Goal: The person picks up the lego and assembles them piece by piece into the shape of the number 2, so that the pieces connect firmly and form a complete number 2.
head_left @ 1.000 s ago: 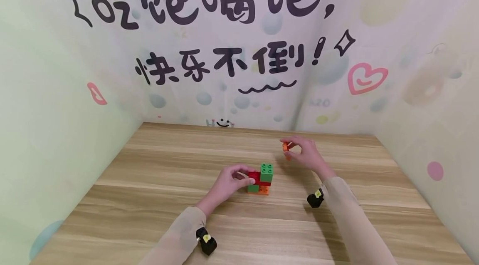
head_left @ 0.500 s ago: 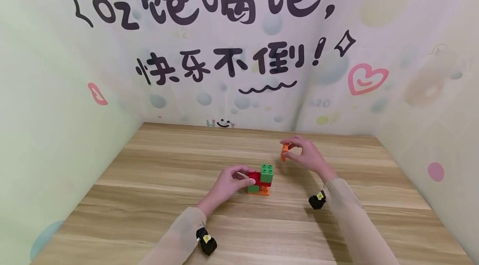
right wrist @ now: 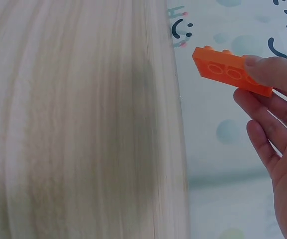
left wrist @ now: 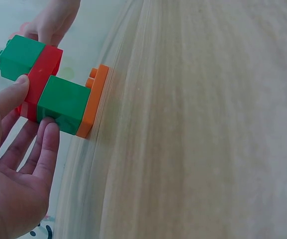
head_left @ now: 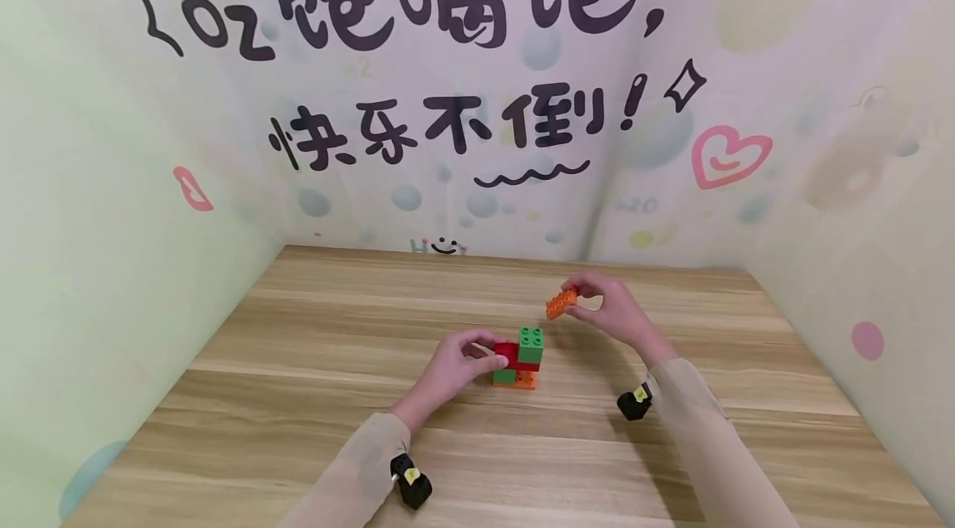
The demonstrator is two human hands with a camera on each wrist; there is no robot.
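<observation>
A small stack of toy building bricks stands on the wooden table. Its orange base brick carries a lower green brick, then a red brick, with another green brick on the red one's right end. My left hand grips the stack from the left, thumb on the red brick, and one fingertip reaches the lower green brick. Behind and right of the stack, my right hand pinches a loose orange brick above the table. In the right wrist view, the hollow underside of that brick shows.
The wood-grain tabletop runs back to a printed cloth wall with black lettering. Pale walls also close off the left and right sides. A black wrist camera is strapped at the left sleeve, another camera at the right.
My right hand has turned the loose orange brick from upright to slanting, its studded face now toward the head camera. The left hand and the stack have stayed put.
</observation>
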